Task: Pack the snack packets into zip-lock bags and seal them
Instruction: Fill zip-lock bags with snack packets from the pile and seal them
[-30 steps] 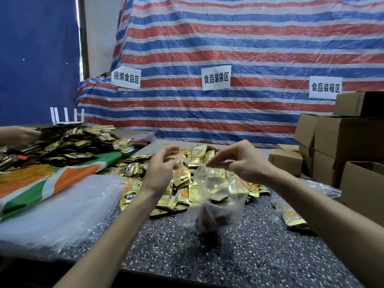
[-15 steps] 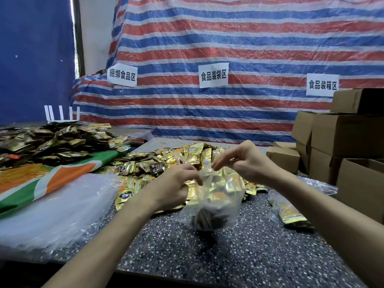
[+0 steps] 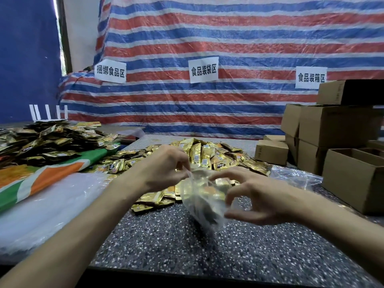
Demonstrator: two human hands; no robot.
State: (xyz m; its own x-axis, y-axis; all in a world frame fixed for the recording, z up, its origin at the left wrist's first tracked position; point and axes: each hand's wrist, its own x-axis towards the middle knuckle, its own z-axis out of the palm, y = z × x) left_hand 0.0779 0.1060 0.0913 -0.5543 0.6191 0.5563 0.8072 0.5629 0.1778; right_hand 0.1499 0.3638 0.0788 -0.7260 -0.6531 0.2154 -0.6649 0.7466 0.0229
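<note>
We see one bag (image 3: 199, 202) in the hands, held just above the table (image 3: 166, 242), on the near side of the gold pile (image 3: 207, 154). The left hand (image 3: 164, 169) pinches its top left corner between thumb and fingers. The right hand (image 3: 259, 202) has its fingers curled round the right side, forefinger at the top edge, thumb lower. Inside are gold packets (image 3: 216, 192); we cannot count them.

There are two piles: the gold pile in the middle of the table and a dark pile (image 3: 41, 140) at far left. One spare bag (image 3: 295, 177) lies at right, just beside the boxes (image 3: 332, 125). We count at least six boxes, stacked along the right side, and three signs (image 3: 204, 69) on the tarp (image 3: 228, 34).

Between the bag and the near edge the speckled top shows bare. At left a plastic sheet (image 3: 52, 202) borders it.
</note>
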